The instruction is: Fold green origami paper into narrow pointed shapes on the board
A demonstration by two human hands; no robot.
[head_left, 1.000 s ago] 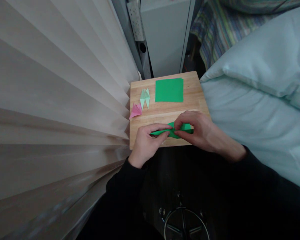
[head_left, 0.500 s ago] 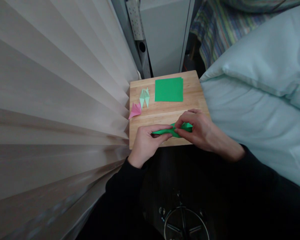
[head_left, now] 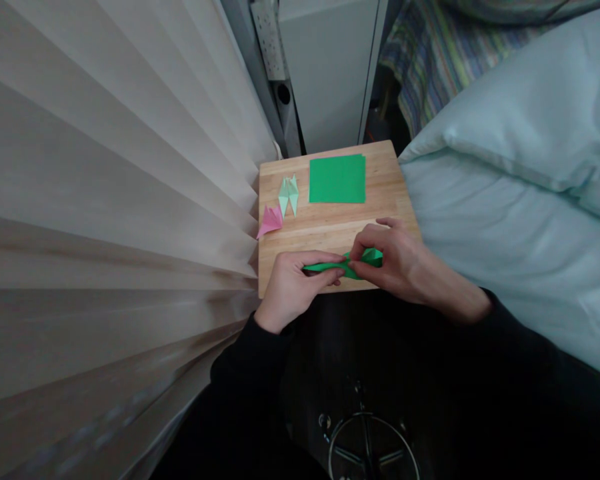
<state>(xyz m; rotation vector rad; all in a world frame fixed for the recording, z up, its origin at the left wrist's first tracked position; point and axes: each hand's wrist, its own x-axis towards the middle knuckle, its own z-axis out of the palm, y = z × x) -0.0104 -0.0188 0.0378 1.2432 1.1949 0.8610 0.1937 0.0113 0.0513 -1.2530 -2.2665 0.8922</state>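
Observation:
A folded piece of green origami paper (head_left: 325,267) is held just over the front part of a small wooden table (head_left: 325,230). My left hand (head_left: 300,280) pinches its left part between thumb and fingers. Close by, my right hand (head_left: 387,257) is closed on the middle of the same paper, thumb and index finger together. The paper's right end shows beneath the right hand, and the fingers hide part of its folds. Behind the hands lies a stack of green paper sheets (head_left: 337,179). Pale green folded paper (head_left: 289,192) and a pink folded paper piece (head_left: 271,220) rest at the table's left.
A pleated curtain (head_left: 155,200) runs along the table's left edge. Light blue bedding (head_left: 490,187) borders the right side. A pale cabinet (head_left: 330,73) stands behind the table. Below, a round metal chair base (head_left: 373,443) shows on the dark floor.
Both hands keep hold of the green paper. The right hand has shifted very slightly left, and the paper's right end has tilted a little.

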